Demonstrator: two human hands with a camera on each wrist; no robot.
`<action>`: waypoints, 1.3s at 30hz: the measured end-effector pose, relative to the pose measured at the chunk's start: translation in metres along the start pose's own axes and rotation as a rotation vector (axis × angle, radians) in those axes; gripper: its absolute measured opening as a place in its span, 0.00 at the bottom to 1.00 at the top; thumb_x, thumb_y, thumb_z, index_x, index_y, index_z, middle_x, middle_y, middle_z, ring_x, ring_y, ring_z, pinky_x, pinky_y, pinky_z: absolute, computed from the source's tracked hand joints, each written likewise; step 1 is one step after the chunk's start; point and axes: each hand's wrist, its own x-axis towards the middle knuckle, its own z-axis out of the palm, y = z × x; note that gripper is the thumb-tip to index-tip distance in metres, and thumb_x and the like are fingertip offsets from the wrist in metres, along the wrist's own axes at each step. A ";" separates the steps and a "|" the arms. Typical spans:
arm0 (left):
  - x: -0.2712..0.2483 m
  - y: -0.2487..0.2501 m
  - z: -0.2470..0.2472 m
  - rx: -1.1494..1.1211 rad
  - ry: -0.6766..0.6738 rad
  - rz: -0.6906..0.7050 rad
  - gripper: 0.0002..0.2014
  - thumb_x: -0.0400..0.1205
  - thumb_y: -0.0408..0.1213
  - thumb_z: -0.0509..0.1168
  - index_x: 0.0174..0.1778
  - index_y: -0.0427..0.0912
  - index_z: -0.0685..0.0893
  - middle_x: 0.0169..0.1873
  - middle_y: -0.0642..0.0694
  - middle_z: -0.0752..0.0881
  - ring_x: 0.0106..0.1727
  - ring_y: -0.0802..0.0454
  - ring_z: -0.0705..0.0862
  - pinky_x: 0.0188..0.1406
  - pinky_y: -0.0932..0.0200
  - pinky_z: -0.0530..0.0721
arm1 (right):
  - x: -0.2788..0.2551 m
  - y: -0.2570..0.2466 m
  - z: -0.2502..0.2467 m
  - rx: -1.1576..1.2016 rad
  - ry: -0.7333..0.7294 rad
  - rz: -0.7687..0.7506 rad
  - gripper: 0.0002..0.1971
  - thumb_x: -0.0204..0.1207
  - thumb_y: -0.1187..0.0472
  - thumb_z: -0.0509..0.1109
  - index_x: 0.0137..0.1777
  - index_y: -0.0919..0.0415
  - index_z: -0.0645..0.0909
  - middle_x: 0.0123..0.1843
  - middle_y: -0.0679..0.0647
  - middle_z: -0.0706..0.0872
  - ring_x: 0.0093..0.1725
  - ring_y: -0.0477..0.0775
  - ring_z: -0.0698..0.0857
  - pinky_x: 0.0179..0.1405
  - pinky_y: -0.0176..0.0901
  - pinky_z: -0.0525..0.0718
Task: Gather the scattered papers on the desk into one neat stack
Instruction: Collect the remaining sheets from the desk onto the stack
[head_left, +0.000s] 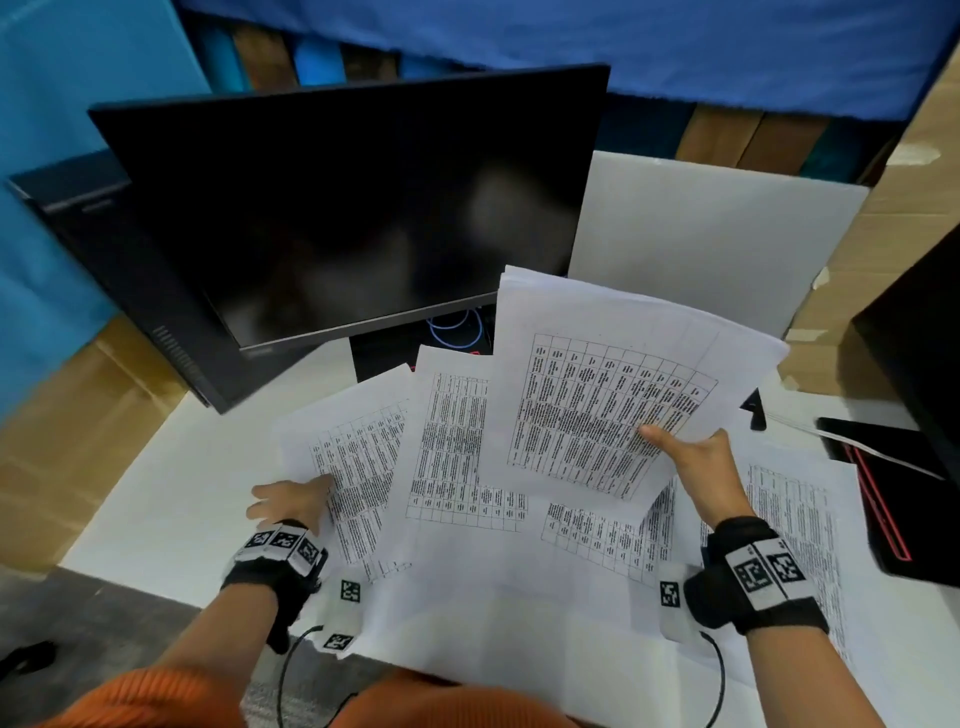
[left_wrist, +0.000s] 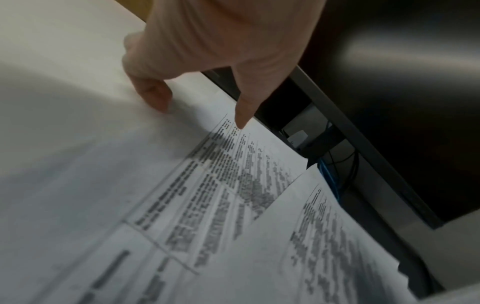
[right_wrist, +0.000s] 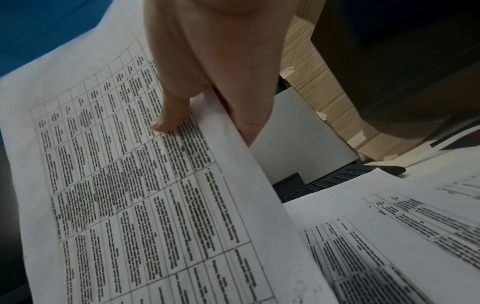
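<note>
While the right hand (head_left: 698, 460) pinches a raised sheaf of printed sheets (head_left: 613, 384) at its near right edge, thumb on the printed table and fingers underneath, the sheaf tilts up off the white bench (head_left: 171, 499) in front of the dark monitor (head_left: 332, 208). From the right wrist view the thumb (right_wrist: 168, 121) presses on the top page and the fingers (right_wrist: 249, 115) curl behind the sheaf's edge. More printed papers (head_left: 457, 467) lie fanned and overlapping on the bench below, spreading from the left hand across to the far right. Over at the leftmost sheet (head_left: 353, 467), the left hand (head_left: 291, 501) rests on its left edge with fingers bent down, fingertips (left_wrist: 241, 121) touching the paper; whether it actually grips the sheet I cannot tell. A black device with a red stripe (head_left: 883, 499) sits at the bench's right side, beside the papers
</note>
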 end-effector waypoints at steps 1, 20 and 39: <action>0.004 0.001 0.002 -0.005 -0.023 0.007 0.43 0.72 0.44 0.71 0.74 0.26 0.57 0.72 0.29 0.63 0.73 0.30 0.64 0.69 0.39 0.67 | 0.000 -0.001 -0.001 0.016 0.010 -0.003 0.53 0.64 0.49 0.77 0.77 0.74 0.48 0.79 0.69 0.62 0.78 0.64 0.63 0.76 0.55 0.62; -0.037 0.046 0.055 -0.129 -0.449 0.125 0.24 0.71 0.34 0.72 0.60 0.24 0.77 0.50 0.35 0.81 0.58 0.41 0.82 0.52 0.54 0.77 | -0.004 0.000 -0.014 0.095 0.149 0.041 0.49 0.65 0.49 0.78 0.76 0.74 0.54 0.77 0.68 0.67 0.76 0.65 0.68 0.76 0.57 0.66; -0.061 0.066 0.046 0.060 -0.558 0.327 0.27 0.77 0.36 0.68 0.68 0.25 0.71 0.66 0.32 0.77 0.66 0.35 0.77 0.62 0.48 0.76 | -0.006 -0.007 -0.015 0.051 0.158 0.027 0.46 0.72 0.56 0.72 0.78 0.74 0.46 0.81 0.68 0.58 0.79 0.63 0.61 0.76 0.50 0.60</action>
